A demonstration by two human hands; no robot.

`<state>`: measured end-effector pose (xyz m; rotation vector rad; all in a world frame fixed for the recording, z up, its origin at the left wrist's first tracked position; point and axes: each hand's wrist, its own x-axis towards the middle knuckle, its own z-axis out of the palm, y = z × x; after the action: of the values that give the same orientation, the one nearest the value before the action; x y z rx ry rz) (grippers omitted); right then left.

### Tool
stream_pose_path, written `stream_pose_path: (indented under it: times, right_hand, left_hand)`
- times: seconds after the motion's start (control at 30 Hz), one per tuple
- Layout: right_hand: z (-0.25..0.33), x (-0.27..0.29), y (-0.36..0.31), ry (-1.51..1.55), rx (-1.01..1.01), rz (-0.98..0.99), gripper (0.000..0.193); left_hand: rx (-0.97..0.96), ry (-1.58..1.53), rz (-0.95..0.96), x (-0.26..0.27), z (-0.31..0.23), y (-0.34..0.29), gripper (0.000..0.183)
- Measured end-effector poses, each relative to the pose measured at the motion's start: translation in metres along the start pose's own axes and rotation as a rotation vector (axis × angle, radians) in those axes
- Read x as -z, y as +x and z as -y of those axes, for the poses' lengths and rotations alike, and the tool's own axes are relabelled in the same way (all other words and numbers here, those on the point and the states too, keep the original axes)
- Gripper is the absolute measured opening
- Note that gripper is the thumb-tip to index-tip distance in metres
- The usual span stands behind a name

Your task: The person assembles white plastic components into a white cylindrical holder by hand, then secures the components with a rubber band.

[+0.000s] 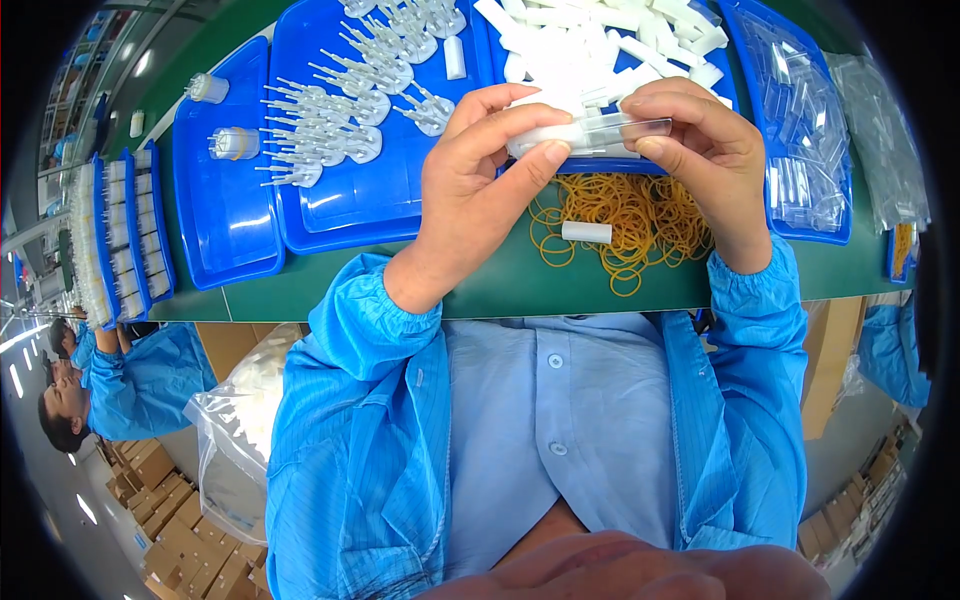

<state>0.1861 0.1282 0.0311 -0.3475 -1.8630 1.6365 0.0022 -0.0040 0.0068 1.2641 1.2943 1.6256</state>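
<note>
My left hand (480, 165) is closed around a white cylindrical piece (548, 138), its thumb and fingers pinching it from the side. My right hand (705, 150) pinches a clear plastic tube (655, 128). The tube's far end meets pale prongs that stick out of the white piece; how far they overlap is hard to make out. Both hands are raised over the front edge of a blue tray of white foam-like pieces (560, 45). Below them on the green table lie a heap of yellow rubber bands (640, 215) and a short white cylinder (586, 232).
To the left, a blue tray (370, 215) holds several white pronged parts (330, 120). Another tray (235, 265) has two banded white bundles (233, 143). At right, a tray (835, 225) holds clear tubes (800, 100). A co-worker in blue (150, 390) is at far left.
</note>
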Motion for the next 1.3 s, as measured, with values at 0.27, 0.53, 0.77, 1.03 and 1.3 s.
stream_pose_path:
  times: [0.27,0.53,0.77,1.03,1.3]
  right_hand:
    - [-0.003,-0.003,0.000,-0.013,0.009,0.004,0.026]
    - [-0.006,-0.005,0.000,-0.053,0.000,0.000,0.028]
    - [-0.002,-0.008,0.000,-0.113,-0.045,-0.074,0.029]
    - [-0.002,0.000,-0.001,-0.067,-0.156,-0.074,0.029]
    - [0.000,-0.002,0.001,-0.093,-0.039,-0.041,0.029]
  left_hand:
    - [0.004,0.030,-0.082,-0.003,0.000,0.000,0.017]
    - [-0.001,0.048,-0.105,-0.003,0.002,0.001,0.019]
    - [0.127,-0.045,-0.119,-0.004,0.000,0.000,0.023]
    - [0.133,-0.135,-0.096,-0.009,-0.003,0.000,0.030]
    - [0.128,-0.093,-0.133,-0.010,-0.003,-0.001,0.030]
